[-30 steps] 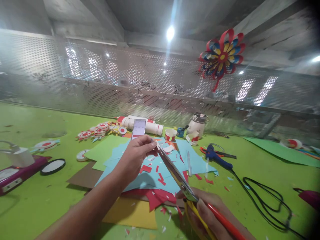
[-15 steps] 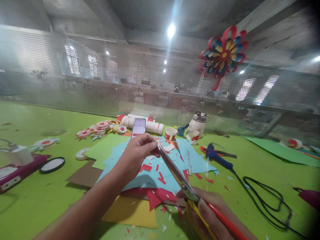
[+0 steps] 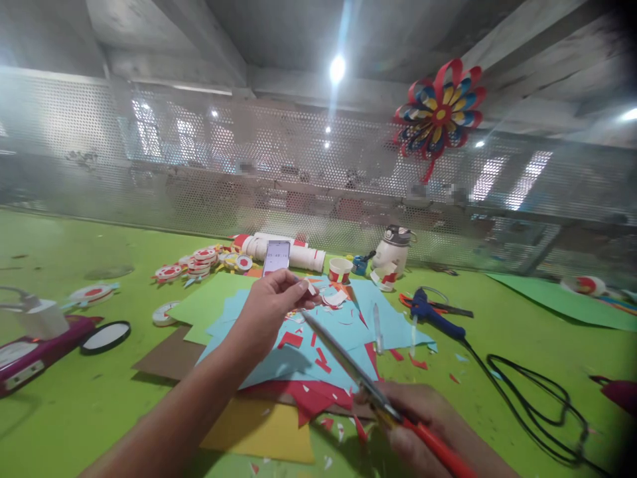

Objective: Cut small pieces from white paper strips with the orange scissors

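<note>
My left hand pinches a small white paper piece above the stack of coloured paper. In my right hand is a pair of scissors with a red handle, its long blades close together and pointing up and left. The blade tips lie just below my left fingertips, apart from the white piece. Beneath both hands, light blue sheets carry red and white scraps. My right fingers partly hide the scissor handles.
A blue glue gun with a looping black cord lies at right. Behind the paper stand a phone, a paper cup and a white bottle. Red-and-white paper discs and a purple power strip are at left.
The scissors have come away from the white paper piece, their tips dropping down and left. My left hand stays almost in place, still pinching the piece.
</note>
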{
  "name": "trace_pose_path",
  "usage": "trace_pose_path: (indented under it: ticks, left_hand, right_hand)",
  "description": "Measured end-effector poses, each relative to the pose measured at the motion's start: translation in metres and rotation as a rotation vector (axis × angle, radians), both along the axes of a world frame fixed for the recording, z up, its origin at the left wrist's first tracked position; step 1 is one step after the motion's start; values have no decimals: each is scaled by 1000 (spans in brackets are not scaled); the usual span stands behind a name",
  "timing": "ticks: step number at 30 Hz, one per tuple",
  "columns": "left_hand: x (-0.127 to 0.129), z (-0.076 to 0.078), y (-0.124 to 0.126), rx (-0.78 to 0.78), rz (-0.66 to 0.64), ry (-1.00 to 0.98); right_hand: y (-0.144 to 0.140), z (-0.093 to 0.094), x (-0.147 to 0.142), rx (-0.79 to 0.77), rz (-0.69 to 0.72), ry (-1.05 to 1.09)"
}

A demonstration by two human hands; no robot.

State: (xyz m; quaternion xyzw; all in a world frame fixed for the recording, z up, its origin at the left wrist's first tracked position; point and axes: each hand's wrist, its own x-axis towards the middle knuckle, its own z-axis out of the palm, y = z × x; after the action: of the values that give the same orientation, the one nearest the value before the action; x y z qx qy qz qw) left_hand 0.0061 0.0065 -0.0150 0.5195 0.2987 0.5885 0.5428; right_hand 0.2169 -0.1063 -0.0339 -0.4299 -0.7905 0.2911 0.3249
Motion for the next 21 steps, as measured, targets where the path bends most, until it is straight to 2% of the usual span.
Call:
trace_pose_path:
  ticks: [8,10,16,21]
  left_hand:
    - [2,-9,8,-72,-47,39]
    - [1,-12,11,-110,-61,53]
    - [2,-23,12,-165,-180,334]
    - [8,-29,12,-215,-170,519]
  right_hand:
    - [16,-17,7,-137,-261,265]
    - [20,-19,7,-167,-300,277]
    - [28,-17,8,-123,-336,180]
    - [28,-17,10,-59,-293,103]
